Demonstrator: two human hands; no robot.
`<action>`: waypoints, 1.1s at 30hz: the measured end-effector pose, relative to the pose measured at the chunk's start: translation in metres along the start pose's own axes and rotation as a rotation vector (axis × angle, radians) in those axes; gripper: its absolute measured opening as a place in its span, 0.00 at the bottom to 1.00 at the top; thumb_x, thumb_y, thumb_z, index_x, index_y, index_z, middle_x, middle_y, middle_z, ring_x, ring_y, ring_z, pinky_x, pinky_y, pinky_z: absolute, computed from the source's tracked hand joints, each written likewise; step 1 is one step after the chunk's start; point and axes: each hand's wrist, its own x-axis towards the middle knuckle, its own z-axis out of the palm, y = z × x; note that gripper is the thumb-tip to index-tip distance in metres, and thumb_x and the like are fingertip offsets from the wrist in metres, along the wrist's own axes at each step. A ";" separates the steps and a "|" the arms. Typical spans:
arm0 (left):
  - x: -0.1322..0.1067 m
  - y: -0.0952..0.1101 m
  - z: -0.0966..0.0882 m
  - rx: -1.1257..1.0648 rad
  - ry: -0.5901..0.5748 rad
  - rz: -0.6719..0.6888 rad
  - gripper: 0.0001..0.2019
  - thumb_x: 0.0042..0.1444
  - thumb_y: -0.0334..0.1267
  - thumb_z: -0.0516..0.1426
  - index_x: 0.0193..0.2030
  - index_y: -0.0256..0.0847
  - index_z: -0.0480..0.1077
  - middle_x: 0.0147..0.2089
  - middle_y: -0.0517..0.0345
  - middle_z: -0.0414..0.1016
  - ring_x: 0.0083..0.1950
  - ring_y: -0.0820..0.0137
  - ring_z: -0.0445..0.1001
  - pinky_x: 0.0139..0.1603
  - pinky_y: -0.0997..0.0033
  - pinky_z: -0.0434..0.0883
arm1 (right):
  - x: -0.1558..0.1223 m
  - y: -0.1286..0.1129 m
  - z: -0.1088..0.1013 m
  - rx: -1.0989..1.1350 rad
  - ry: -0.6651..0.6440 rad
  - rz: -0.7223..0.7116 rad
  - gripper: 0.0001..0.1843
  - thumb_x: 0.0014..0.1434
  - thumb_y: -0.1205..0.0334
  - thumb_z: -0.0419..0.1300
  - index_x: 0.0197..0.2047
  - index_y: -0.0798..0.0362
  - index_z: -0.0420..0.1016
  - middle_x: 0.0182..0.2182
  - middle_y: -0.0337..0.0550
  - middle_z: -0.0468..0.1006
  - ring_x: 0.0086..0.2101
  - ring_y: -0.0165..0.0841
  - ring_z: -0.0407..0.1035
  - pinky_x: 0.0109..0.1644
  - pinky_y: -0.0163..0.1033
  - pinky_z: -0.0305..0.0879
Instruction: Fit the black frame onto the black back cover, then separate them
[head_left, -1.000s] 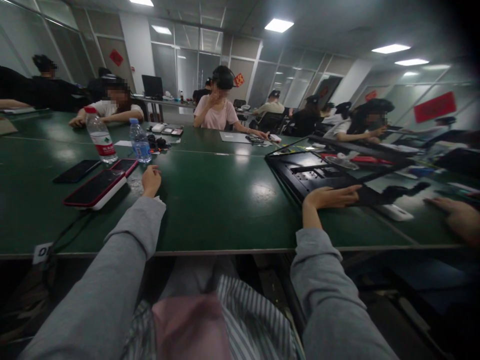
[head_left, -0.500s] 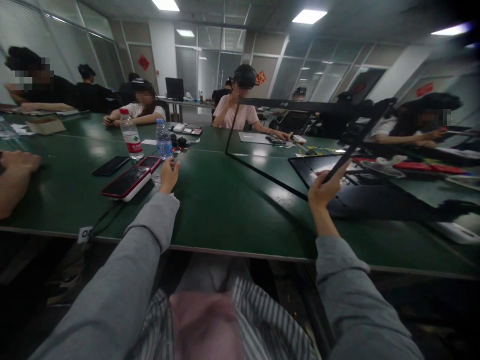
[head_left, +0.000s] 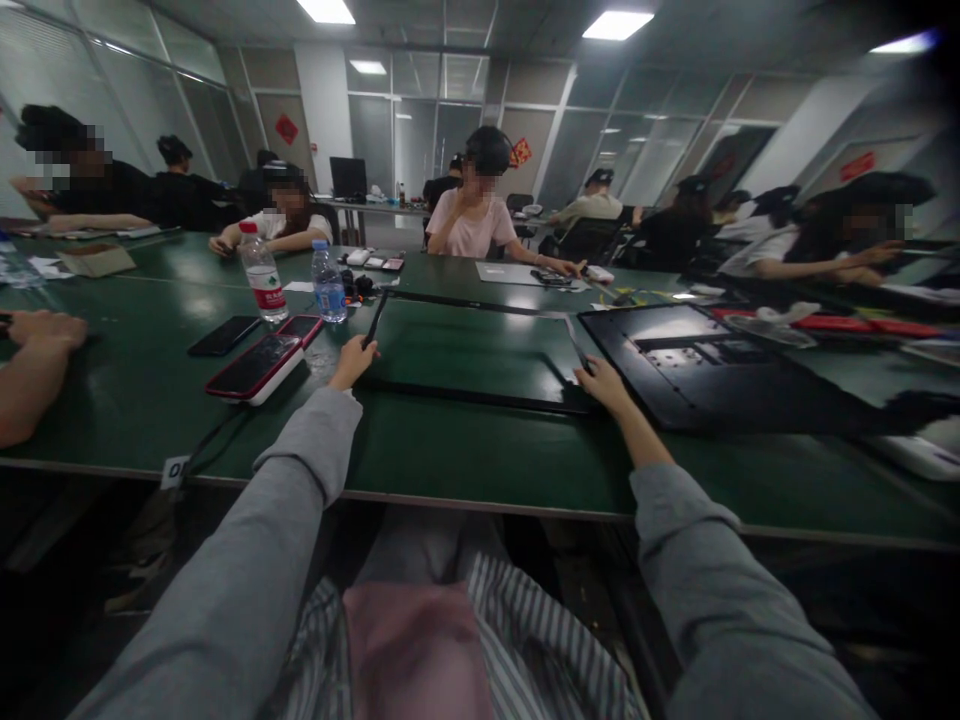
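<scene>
I hold a thin black frame (head_left: 472,350) flat on the green table (head_left: 450,450), my left hand (head_left: 352,362) pinching its left edge, my right hand (head_left: 600,385) gripping its right corner, so it stays level. A black panel (head_left: 705,365) lies just right of the frame.

No legible text; white tag (head_left: 174,470) lettering on table edge (head_left: 480,497) unclear.

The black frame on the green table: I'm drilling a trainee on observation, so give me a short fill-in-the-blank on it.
1. The black frame lies flat on the ____ table.
2. The left hand holds the frame's ____ side.
3. The right hand is at the frame's near ____ corner.
4. Through the frame's open middle the ____ shows.

Missing words: green; left; right; table
</scene>
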 end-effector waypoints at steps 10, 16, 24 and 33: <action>-0.010 -0.006 -0.009 0.285 0.148 0.001 0.15 0.67 0.43 0.60 0.52 0.39 0.86 0.55 0.35 0.85 0.62 0.42 0.79 0.64 0.47 0.73 | 0.010 0.019 0.020 0.030 -0.110 -0.021 0.23 0.53 0.66 0.62 0.54 0.53 0.81 0.53 0.52 0.85 0.60 0.46 0.78 0.72 0.60 0.68; -0.009 -0.007 -0.005 0.326 0.125 -0.006 0.12 0.66 0.41 0.62 0.46 0.41 0.87 0.52 0.36 0.85 0.62 0.40 0.77 0.65 0.42 0.73 | 0.006 0.019 0.025 -0.154 -0.122 0.019 0.27 0.54 0.68 0.59 0.57 0.55 0.82 0.57 0.56 0.85 0.61 0.49 0.77 0.72 0.58 0.68; -0.008 0.002 -0.001 0.372 0.046 -0.005 0.11 0.65 0.41 0.63 0.47 0.40 0.85 0.59 0.33 0.81 0.65 0.38 0.74 0.67 0.36 0.70 | -0.005 -0.001 0.017 -0.062 -0.024 0.022 0.25 0.50 0.69 0.61 0.52 0.53 0.81 0.45 0.53 0.87 0.55 0.48 0.80 0.67 0.58 0.72; -0.032 0.029 0.003 0.173 -0.226 0.293 0.23 0.55 0.57 0.72 0.54 0.49 0.83 0.63 0.44 0.80 0.71 0.43 0.69 0.72 0.39 0.64 | -0.001 0.009 0.014 -0.201 0.081 0.090 0.22 0.52 0.69 0.61 0.51 0.55 0.83 0.41 0.50 0.84 0.46 0.44 0.80 0.63 0.52 0.73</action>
